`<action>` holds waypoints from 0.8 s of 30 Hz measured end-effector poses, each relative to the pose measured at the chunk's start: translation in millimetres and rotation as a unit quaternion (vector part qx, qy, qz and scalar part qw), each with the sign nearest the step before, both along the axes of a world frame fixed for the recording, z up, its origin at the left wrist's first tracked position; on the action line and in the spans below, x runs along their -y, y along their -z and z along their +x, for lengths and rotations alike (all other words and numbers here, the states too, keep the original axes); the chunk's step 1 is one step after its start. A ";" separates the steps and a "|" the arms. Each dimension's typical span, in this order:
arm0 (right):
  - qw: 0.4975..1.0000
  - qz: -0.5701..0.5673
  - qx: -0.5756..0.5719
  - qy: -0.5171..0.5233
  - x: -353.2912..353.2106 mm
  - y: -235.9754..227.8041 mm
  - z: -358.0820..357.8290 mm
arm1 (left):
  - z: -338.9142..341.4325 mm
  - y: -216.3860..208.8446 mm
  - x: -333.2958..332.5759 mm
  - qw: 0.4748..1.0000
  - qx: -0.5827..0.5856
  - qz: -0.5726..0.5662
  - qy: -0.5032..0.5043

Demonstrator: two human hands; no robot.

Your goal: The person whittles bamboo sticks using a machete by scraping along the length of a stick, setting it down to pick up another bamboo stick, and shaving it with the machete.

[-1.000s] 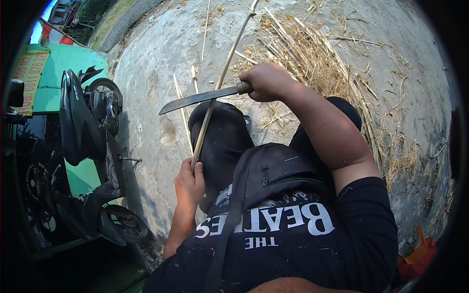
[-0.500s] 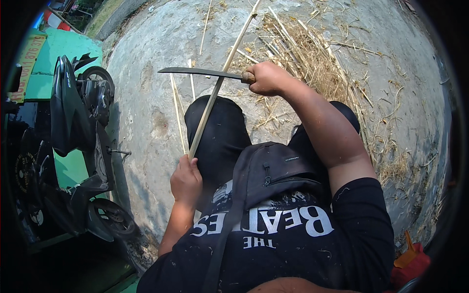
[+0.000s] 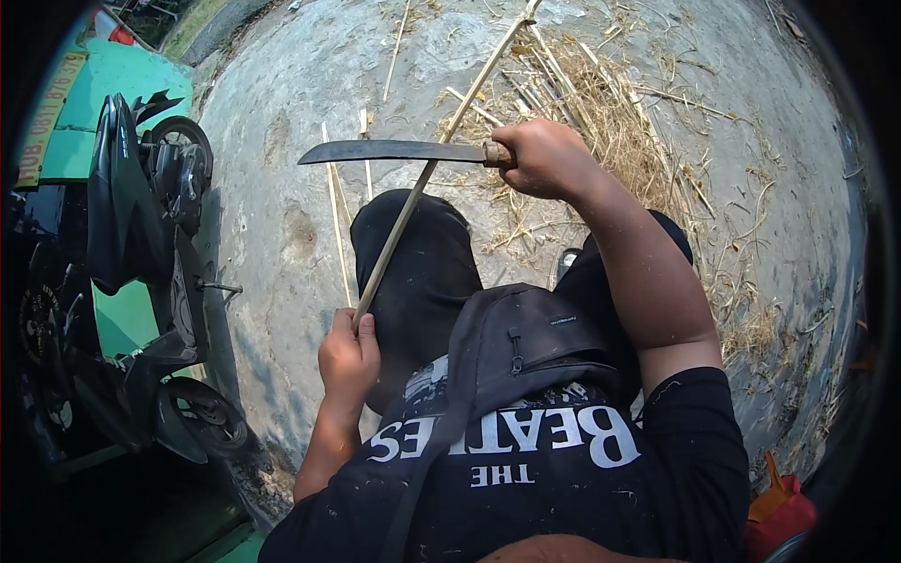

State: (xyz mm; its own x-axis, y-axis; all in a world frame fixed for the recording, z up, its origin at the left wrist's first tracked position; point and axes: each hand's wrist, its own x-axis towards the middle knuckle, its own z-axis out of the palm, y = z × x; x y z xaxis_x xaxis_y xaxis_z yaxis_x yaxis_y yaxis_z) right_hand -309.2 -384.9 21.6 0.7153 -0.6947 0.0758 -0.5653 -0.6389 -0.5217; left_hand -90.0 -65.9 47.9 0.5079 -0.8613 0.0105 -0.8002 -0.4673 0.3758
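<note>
My left hand (image 3: 347, 355) grips the near end of a long thin bamboo stick (image 3: 441, 141) that slants up and away over my left knee (image 3: 413, 253) to the far ground. My right hand (image 3: 549, 158) holds a long dark knife (image 3: 394, 151) by its wooden handle, blade pointing left and lying across the stick about midway. A dark sling bag (image 3: 526, 342) hangs on my chest over a black printed shirt.
A dark scooter (image 3: 141, 244) is parked at the left on green flooring (image 3: 103, 103). Cut bamboo strips (image 3: 333, 206) and dry shavings (image 3: 610, 103) lie scattered on the grey concrete ground. A red object (image 3: 779, 511) sits at the lower right.
My right hand has carried the knife away from me along the stick, its blade turning level. My left hand keeps its grip on the stick's near end.
</note>
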 end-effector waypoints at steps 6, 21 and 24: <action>1.000 0.006 -0.017 -0.018 -10.4 -7.4 5.9 | 32.3 11.6 -18.2 0.926 -0.365 0.040 -0.082; 0.994 -0.054 -0.060 -0.067 -25.6 -18.0 23.5 | 3.7 8.1 -5.3 0.997 0.052 0.045 0.020; 0.993 0.109 -0.041 0.020 8.5 3.5 14.0 | 4.0 11.0 1.2 0.998 0.052 -0.001 0.046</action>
State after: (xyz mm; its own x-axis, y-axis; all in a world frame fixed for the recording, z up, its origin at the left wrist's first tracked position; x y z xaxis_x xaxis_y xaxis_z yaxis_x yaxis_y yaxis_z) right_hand -295.3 -393.4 18.1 0.6839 -0.7167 -0.1366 -0.6346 -0.4920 -0.5960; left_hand -86.1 -67.1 36.9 0.4236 -0.9038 0.0616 -0.8743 -0.3901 0.2888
